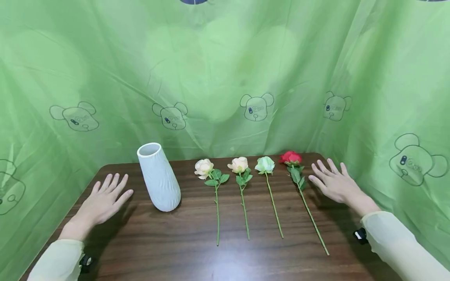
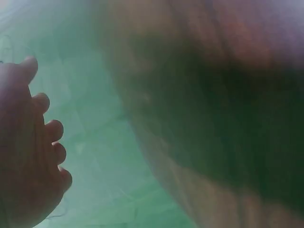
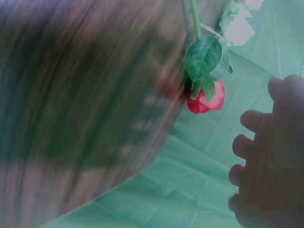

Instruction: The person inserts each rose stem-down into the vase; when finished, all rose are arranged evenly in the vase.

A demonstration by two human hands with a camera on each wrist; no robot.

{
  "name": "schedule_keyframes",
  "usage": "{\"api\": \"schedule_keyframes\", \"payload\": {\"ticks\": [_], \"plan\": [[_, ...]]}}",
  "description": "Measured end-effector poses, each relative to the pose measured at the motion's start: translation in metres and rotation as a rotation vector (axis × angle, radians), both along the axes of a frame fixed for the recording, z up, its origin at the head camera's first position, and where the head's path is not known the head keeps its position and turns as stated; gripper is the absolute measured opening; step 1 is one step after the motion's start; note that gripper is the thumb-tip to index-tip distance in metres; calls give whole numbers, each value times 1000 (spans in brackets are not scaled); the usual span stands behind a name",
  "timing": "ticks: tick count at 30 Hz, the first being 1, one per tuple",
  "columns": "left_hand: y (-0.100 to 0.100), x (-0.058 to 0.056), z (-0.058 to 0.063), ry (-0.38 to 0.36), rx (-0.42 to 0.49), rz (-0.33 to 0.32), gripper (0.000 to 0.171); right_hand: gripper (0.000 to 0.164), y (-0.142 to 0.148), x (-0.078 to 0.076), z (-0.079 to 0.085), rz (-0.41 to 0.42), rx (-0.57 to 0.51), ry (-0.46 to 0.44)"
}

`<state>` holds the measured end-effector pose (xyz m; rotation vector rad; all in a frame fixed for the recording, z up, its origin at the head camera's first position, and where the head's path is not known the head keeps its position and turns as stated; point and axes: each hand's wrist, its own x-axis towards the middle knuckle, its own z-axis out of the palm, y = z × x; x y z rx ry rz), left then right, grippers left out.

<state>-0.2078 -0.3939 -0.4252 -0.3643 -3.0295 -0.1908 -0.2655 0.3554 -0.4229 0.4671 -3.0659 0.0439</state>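
My left hand (image 1: 102, 202) is spread flat over the left side of the table, to the left of a white ribbed vase (image 1: 159, 179) that stands upright. Several artificial roses lie in a row right of the vase, blooms toward the back: a cream rose (image 1: 204, 168), a pale peach rose (image 1: 238, 165), a pale green rose (image 1: 265, 165) and a red rose (image 1: 291, 157). Just right of the red rose, my right hand (image 1: 332, 182) hovers with fingers spread and holds nothing. In the right wrist view the red bloom (image 3: 206, 99) shows beyond the table edge, apart from the fingertips.
The dark wood table (image 1: 175, 249) has rounded back corners. A green curtain (image 1: 218, 78) printed with bear heads hangs close behind it and along both sides. Dark wrist cameras (image 1: 360, 235) sit under both pale sleeves.
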Motion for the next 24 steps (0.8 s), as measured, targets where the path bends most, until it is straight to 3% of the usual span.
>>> {"api": "schedule_keyframes", "payload": {"ticks": [3, 6, 11, 14, 19, 24], "plan": [[2, 1, 12, -13, 5, 32, 78, 78, -1, 2, 3, 6, 61, 83], [8, 2, 27, -36, 91, 51, 83, 82, -4, 5, 10, -2, 54, 152], [30, 8, 54, -81, 349, 11, 94, 97, -15, 11, 30, -76, -174, 83], [47, 5, 64, -79, 547, -39, 103, 105, -15, 11, 41, -126, -298, 50], [67, -8, 65, -94, 832, -137, 108, 100, -13, 4, 40, -127, -455, -38], [65, -11, 49, -108, 927, -174, 100, 92, -15, 0, 17, -113, -710, -298]]}}
